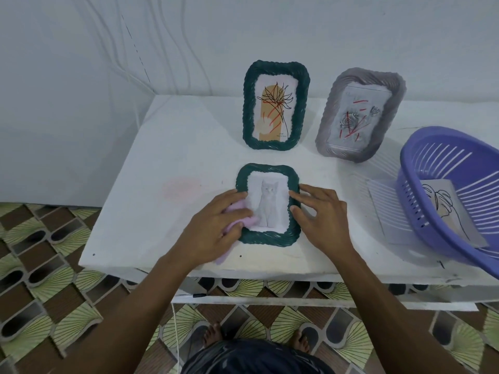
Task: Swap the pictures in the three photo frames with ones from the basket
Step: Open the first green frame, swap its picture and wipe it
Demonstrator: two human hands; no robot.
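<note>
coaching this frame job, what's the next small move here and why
Probably sweep the pink cloth rightward across the cat picture: the left hand holds it at the left edge of the flat green frame, and the right hand rests on the right edge, steadying it.

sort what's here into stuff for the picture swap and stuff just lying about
Job: cat frame, plant frame, grey frame, basket, loose picture in it, pink cloth under left hand.
Lying about: black pen below the tabletop, white wall cables.
</note>
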